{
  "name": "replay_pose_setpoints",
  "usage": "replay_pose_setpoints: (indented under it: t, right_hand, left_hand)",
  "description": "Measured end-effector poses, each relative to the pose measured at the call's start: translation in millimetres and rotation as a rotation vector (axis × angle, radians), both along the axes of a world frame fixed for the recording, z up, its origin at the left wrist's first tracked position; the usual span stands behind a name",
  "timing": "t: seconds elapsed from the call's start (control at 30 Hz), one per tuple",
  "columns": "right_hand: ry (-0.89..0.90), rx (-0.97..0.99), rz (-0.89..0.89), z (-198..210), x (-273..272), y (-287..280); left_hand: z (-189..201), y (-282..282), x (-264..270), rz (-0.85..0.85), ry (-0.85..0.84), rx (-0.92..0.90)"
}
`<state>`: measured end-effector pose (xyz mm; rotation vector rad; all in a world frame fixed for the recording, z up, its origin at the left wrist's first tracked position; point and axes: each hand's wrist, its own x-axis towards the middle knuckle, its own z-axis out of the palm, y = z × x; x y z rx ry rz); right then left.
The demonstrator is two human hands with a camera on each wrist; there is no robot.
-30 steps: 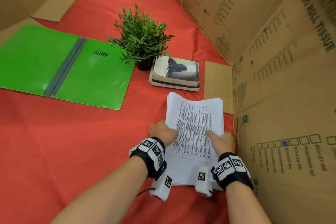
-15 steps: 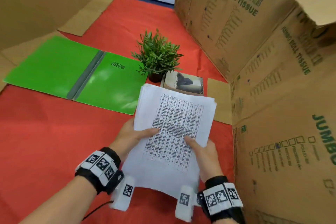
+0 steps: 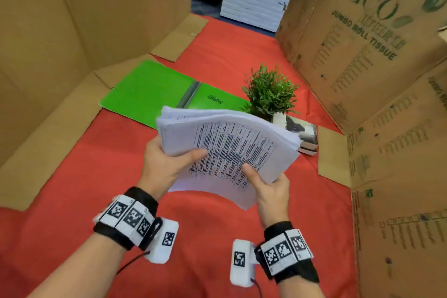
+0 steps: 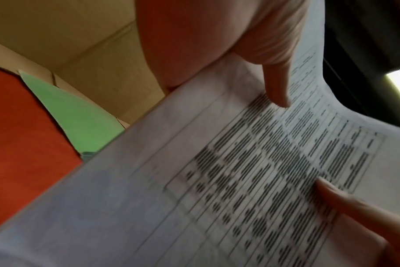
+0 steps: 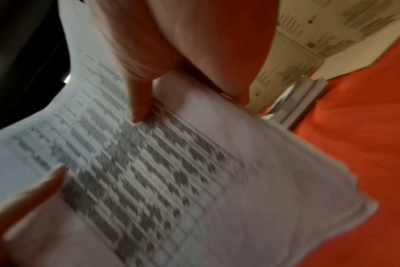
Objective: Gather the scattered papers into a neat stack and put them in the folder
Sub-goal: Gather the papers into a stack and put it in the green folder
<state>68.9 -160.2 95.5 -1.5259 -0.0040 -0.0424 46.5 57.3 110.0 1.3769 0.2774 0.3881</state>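
A thick stack of white printed papers (image 3: pixel 232 143) hangs in the air above the red cloth, bowed and tilted. My left hand (image 3: pixel 169 164) grips its left edge with the thumb on top, and my right hand (image 3: pixel 268 184) grips the near right edge the same way. In the left wrist view the papers (image 4: pixel 240 180) fill the frame under my left thumb (image 4: pixel 276 86); in the right wrist view the papers (image 5: pixel 171 171) lie under my right thumb (image 5: pixel 142 101). The green folder (image 3: pixel 150 89) lies open and flat on the cloth behind the stack, partly hidden by it.
A small potted plant (image 3: pixel 271 92) and a book (image 3: pixel 304 133) sit right of the folder. Tall cardboard boxes (image 3: pixel 377 80) wall the right side and cardboard panels (image 3: pixel 60 31) the left. The table is covered by the red cloth (image 3: pixel 205 237).
Both hands lifted the stack off the cloth and raised it, turning it leftward toward the folder. The papers now bow in the air. The head view tilted up.
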Motion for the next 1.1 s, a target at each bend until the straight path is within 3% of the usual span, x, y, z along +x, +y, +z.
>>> replay_pose_setpoints:
  t: [0.3, 0.47, 0.5, 0.6, 0.7, 0.83, 0.9, 1.03, 1.1]
  right_hand:
    - [0.196, -0.062, 0.029, -41.6, -22.1, 11.3]
    - [0.392, -0.121, -0.104, -58.8, -33.4, 2.9]
    - [0.442, -0.052, -0.125, -62.7, -38.9, 0.8]
    - [0.546, 0.413, -0.056, -61.2, -45.0, 6.6]
    - [0.437, 0.599, 0.003, -36.9, -34.2, 16.8]
    - [0.345, 0.384, -0.007, 8.6, -16.7, 9.8]
    - [0.328, 0.269, -0.003, 27.0, -14.5, 1.0]
    - [0.406, 0.145, 0.137, 43.6, -13.7, -6.9]
    - [0.463, 0.019, 0.106, 31.1, -9.2, -4.4]
  left_hand:
    - [-15.6, 15.8, -12.6, -0.136, 0.043, 0.058]
    - [-0.9, 20.8, 2.0, -0.100, 0.036, -0.166]
    - [1.8, 24.3, 3.7, -0.077, 0.024, -0.257]
    - [0.6, 35.7, 6.0, -0.109, 0.011, -0.599]
    - [-8.9, 37.0, 2.7, -0.164, 0.099, -0.688]
    - [-21.0, 67.3, -1.6, -0.057, 0.134, -0.626]
    - [-21.1, 94.1, -2.8, -0.167, 0.176, -0.471]
    - [-13.1, 104.3, -3.0, -0.597, 0.314, -0.124]
    - [-21.6, 90.5, -2.7, -0.517, 0.341, 0.021]
